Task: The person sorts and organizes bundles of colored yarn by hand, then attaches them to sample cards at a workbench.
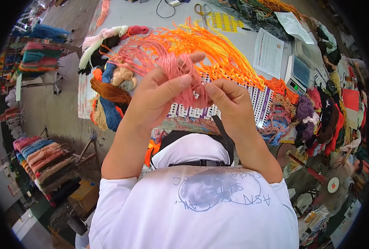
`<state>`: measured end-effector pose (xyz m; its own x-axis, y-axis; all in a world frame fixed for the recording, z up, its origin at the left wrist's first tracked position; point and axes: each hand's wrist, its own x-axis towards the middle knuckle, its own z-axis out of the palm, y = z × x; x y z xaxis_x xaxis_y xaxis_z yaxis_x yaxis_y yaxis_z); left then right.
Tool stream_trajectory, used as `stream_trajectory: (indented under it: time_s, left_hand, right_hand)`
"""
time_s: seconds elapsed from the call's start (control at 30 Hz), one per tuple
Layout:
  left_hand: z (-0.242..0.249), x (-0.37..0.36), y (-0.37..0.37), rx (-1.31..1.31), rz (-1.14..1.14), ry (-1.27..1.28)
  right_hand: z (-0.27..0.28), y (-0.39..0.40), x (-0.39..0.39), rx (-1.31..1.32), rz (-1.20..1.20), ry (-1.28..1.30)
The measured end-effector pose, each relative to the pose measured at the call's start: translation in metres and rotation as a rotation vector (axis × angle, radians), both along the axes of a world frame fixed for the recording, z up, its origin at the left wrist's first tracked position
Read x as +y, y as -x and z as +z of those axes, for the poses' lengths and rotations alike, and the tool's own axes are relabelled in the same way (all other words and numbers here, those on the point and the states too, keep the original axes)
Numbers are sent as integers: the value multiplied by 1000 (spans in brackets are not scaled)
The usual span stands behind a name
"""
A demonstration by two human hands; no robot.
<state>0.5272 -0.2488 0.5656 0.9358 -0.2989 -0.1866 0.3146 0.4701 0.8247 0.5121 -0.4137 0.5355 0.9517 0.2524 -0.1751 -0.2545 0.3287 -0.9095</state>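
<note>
A loose hank of pink yarn [190,91] is looped round the fingers of my left hand [157,93], above the table's near edge. One finger of that hand sticks out past the loops. At the right side of the hank, my right hand [230,97] has thumb and forefinger pinched together, apparently on a strand of the pink yarn. Behind my hands, orange yarn [221,52] fans across the table, with more pink strands at its left. Below it lie white cards with rows of holes [257,106], partly hidden by my hands.
Mixed yarn hanks lie at the table's left [114,89] and right [309,108]. Scissors [202,11], a yellow sheet [226,21], a printed paper [268,52] and a digital scale [297,74] are farther back. Yarn racks [43,162] stand left, a fan [333,184] right.
</note>
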Motion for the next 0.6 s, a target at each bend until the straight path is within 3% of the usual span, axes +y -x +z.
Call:
stream_trajectory:
  time_s: [0.13, 0.33, 0.6]
  left_hand:
    - [1, -4, 5, -118, -30, -120]
    - [7, -11, 10, -89, 16, -101]
    - [13, -8, 7, -96, -59, -115]
  right_hand:
    - [10, 5, -8, 25, 69, 7]
    - [22, 11, -12, -3, 120, -108]
    - [33, 10, -20, 1, 178, -59]
